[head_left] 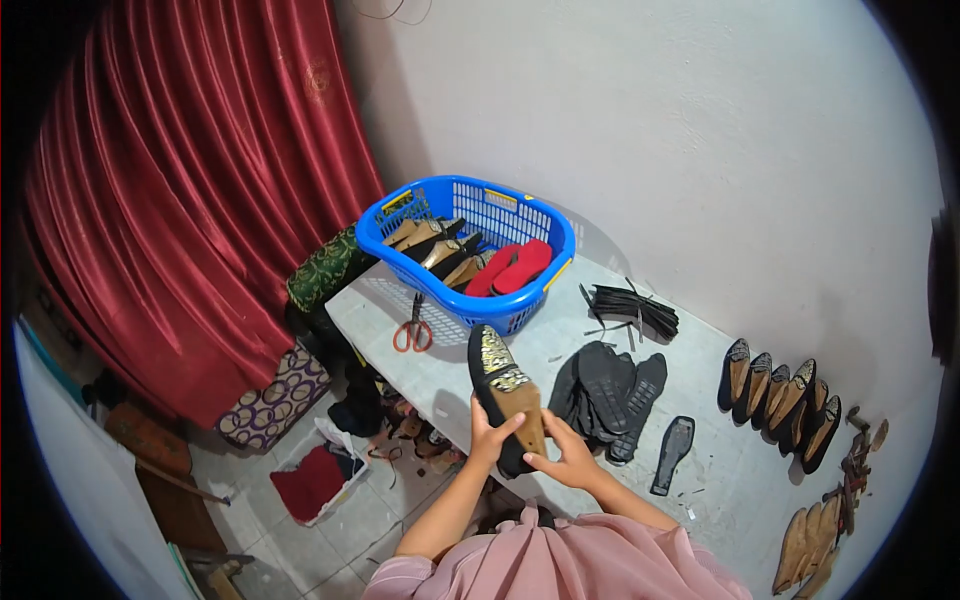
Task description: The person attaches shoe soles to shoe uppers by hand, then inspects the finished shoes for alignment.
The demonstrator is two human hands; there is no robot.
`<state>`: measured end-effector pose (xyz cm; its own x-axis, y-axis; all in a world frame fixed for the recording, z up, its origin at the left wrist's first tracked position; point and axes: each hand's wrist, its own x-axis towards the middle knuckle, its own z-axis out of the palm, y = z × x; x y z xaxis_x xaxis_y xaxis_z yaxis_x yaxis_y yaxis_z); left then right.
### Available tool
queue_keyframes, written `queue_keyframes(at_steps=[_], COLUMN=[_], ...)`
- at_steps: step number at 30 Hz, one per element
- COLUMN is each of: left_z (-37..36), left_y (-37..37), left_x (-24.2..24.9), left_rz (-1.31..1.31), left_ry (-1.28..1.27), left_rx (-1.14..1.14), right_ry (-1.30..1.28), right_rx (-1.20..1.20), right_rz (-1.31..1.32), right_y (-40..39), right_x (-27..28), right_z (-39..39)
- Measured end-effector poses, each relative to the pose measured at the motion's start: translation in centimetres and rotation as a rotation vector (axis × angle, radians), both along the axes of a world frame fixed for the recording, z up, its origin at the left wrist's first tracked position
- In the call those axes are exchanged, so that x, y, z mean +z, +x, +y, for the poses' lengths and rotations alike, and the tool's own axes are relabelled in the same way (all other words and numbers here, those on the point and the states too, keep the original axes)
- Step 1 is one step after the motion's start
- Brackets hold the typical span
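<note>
Between my hands, above the table's near edge, is a black shoe (489,365) with a gold-and-white patterned upper. A tan shoe last (524,408) fills its opening. My left hand (490,438) is closed around the shoe's side, thumb against the last. My right hand (566,456) grips the heel end from the other side. Just beyond the right hand lies a pile of black shoe soles (604,388), and a single sole (672,455) lies apart to its right.
A blue basket (398,262) at the back holds lasted shoes and red footwear (522,268). Orange-handled scissors (412,336) lie beside it. Black strips (637,310) are near the wall. Several patterned shoes (778,400) line the right side, with loose lasts (808,540) nearer me.
</note>
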<state>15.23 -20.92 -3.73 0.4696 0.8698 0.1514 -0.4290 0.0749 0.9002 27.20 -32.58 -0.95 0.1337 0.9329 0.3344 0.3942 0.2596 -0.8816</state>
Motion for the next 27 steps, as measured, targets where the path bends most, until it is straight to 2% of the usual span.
queue_keyframes(at_steps=[2,4,6,8,10,14,15,20,21,23,26,27], left_z=[2.2,4.6,8.4,11.0,13.0,16.3,17.6,24.4,26.1,28.9,32.9,34.2], left_y=[-1.7,-3.6,-5.9,-7.6,-9.2,-10.2,-10.0,-8.4,-7.9,-6.5,-3.1,-1.9], left_x=[0.4,0.5,-0.5,-0.9,-0.3,1.1,1.1,2.0,2.4,4.5,8.1,9.1], left_rz=[-0.071,-0.105,-0.146,-0.153,-0.151,-0.219,-0.218,-0.183,-0.216,-0.198,-0.156,-0.139], left_ry=[-0.149,-0.170,-0.181,-0.188,-0.316,-0.388,-0.337,-0.143,-0.102,-0.069,-0.009,0.014], left_rx=[-0.018,-0.011,-0.124,-0.146,-0.174,-0.167,-0.173,-0.156,-0.227,-0.299,-0.387,-0.412], right_ry=[-0.035,0.057,0.112,0.086,0.097,0.115,0.145,0.090,0.111,0.113,0.085,-0.003], right_rx=[0.035,0.065,0.094,0.140,0.151,0.146,0.087,-0.062,-0.076,-0.131,-0.157,-0.205], right_rz=[-0.200,-0.242,-0.311,-0.255,-0.290,0.176,0.123,0.497,0.542,0.540,0.700,0.752], right_y=[-1.1,-2.5,-4.1,-5.6,-6.5,-7.3,-7.2,-4.8,-3.9,-2.5,-0.3,0.5], right_x=[2.2,2.8,4.1,4.6,5.1,4.7,4.9,2.6,2.2,3.4,6.3,7.6], right_z=[1.9,4.6,6.8,9.3,11.6,15.5,16.1,20.2,21.3,23.0,27.1,28.7])
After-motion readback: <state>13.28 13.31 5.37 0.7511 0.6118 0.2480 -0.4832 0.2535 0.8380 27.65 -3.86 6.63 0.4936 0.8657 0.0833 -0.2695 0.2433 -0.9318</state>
